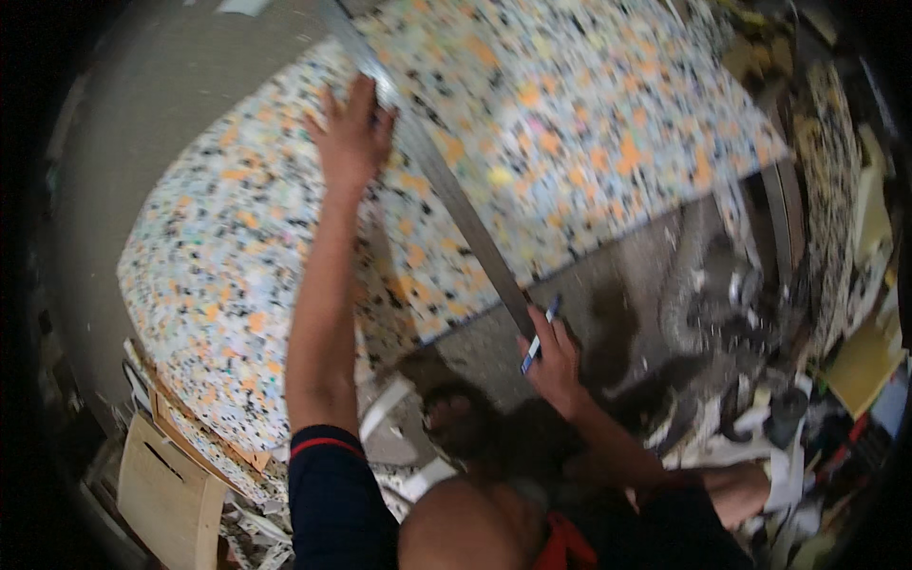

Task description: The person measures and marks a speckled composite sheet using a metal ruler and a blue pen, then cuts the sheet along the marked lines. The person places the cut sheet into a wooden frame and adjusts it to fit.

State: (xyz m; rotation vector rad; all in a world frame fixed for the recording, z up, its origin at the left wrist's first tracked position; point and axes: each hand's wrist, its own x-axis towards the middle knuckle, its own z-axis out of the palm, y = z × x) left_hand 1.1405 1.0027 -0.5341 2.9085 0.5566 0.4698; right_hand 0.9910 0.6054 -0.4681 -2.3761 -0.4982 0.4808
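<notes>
A large sheet of speckled bonded foam [579,123], with orange, black and white flecks, lies spread before me. Across it runs a long metal straightedge [456,199], slanting from the far left down toward my right side. My left hand [350,138] is open on the foam, its fingers spread and the fingertips touching the straightedge. At the near end of the straightedge, past the foam's edge, my right hand [556,366] is closed around a white and blue pen [541,334]. The right fingers also meet the straightedge's end; whether they grip it is hard to tell.
Foam offcuts and scraps [750,408] are heaped at the right, beside a clear plastic-like bundle [686,285]. A wooden chair-like piece [166,489] stands at the lower left. Grey surface [142,133] shows beyond the foam's left edge.
</notes>
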